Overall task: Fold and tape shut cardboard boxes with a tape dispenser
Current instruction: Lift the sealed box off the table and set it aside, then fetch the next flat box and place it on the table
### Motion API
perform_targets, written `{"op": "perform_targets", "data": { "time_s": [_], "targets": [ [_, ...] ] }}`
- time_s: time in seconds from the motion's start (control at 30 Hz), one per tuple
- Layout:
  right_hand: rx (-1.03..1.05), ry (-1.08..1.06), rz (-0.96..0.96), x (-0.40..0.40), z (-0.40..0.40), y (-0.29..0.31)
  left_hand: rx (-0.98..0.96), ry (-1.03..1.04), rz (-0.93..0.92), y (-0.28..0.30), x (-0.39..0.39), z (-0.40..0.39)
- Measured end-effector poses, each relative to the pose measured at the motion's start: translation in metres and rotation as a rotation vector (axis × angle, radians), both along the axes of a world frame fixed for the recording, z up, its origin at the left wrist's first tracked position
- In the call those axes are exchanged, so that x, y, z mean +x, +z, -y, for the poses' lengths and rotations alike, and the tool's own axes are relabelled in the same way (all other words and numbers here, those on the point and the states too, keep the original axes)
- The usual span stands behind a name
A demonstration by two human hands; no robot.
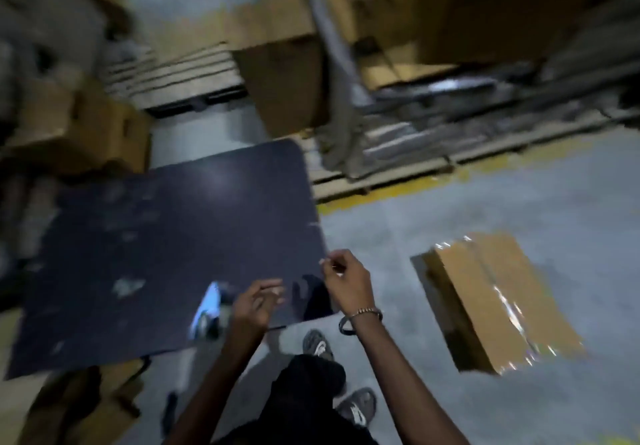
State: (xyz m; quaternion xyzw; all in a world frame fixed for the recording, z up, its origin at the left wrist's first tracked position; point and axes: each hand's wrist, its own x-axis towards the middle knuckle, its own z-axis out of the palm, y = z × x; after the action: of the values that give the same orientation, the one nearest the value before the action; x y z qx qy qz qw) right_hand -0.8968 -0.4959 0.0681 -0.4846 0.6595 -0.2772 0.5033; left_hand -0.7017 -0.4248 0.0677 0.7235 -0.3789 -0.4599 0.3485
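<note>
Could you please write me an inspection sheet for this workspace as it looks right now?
Surface: dark table, scuffed with pale marks, bare in the middle.
Job's things: taped box on the floor to the right, shiny tape along its seam; tape dispenser at the table's near edge.
Clutter: brown boxes and flat cardboard stacked beyond and left of the table.
Grippers: left hand beside the dispenser, fingers curled; right hand over the table corner; the grip is too blurred to judge.
Cables: nothing seen.
Surroundings: pallets, yellow floor line; the picture is blurred.
</note>
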Motion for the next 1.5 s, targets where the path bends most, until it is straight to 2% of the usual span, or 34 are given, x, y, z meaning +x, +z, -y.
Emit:
{"op": "perform_targets", "data": {
  "time_s": [0.13,0.27,0.43,0.57,0.67,0.83,0.93,1.07,1.2,1.37,1.43,1.5],
  "targets": [
    [-0.049,0.407,-0.039,0.137,-0.019,0.024,-0.023,0.342,0.038,0.03,0.098,-0.069],
    [-0.045,0.726,-0.097,0.24,-0.05,0.026,-0.068,0.611,0.003,0.022,0.167,-0.131],
    [-0.039,0.894,-0.235,0.347,-0.069,0.015,-0.008,0.828,-0.098,-0.009,0.244,-0.179],
    [-0.107,0.999,-0.278,0.451,-0.075,0.014,0.034,0.927,-0.173,-0.043,0.333,-0.205],
    [-0.111,1.088,-0.271,0.532,-0.089,0.008,0.054,1.02,-0.13,-0.049,0.398,-0.232],
    [-0.168,1.274,-0.247,0.664,-0.126,0.001,0.055,1.328,-0.053,-0.048,0.479,-0.294],
    [-0.207,1.412,-0.23,0.717,-0.151,-0.005,0.119,1.389,-0.04,-0.056,0.497,-0.331],
    [-0.162,1.563,-0.216,0.758,-0.178,-0.017,0.218,1.425,0.029,-0.075,0.52,-0.377],
    [-0.109,1.612,-0.226,0.787,-0.202,-0.032,0.292,1.498,0.037,-0.09,0.538,-0.418],
    [-0.039,1.649,-0.305,0.844,-0.239,-0.076,0.423,1.438,0.072,-0.111,0.603,-0.464],
    [0.064,1.635,-0.343,0.877,-0.257,-0.105,0.471,1.417,0.079,-0.126,0.645,-0.486],
    [0.27,1.555,-0.359,0.909,-0.278,-0.13,0.511,1.407,0.056,-0.146,0.693,-0.51]
  ]
}}
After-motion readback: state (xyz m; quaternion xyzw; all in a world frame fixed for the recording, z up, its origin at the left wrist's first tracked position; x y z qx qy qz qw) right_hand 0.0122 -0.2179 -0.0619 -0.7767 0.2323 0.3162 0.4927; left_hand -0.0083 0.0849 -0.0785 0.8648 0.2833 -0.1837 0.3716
